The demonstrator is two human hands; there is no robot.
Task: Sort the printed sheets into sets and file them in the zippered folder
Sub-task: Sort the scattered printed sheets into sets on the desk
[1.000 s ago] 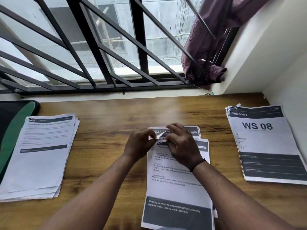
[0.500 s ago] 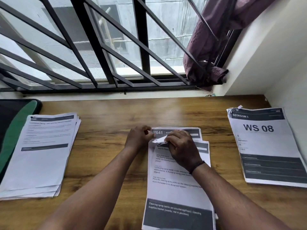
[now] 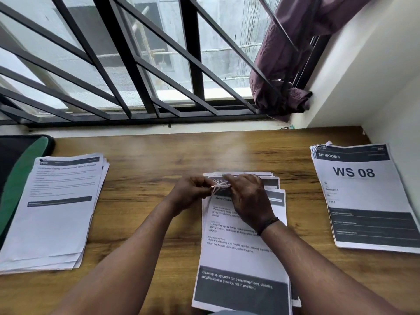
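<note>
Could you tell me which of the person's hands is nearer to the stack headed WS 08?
Right. The right hand is on the middle stack, closer to the WS 08 stack across bare desk; the left hand lies beyond it.

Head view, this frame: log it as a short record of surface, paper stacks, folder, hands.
surface: wooden desk under a barred window
left stack: printed sheets, fanned
middle stack: sheets, nearest the person
right stack: cover reads BEDROOM 3, WS 08
folder: black and green, at the far left edge, partly cut off
left hand: fingers pinch the middle stack's top corner
right hand: pinches the same corner
</note>
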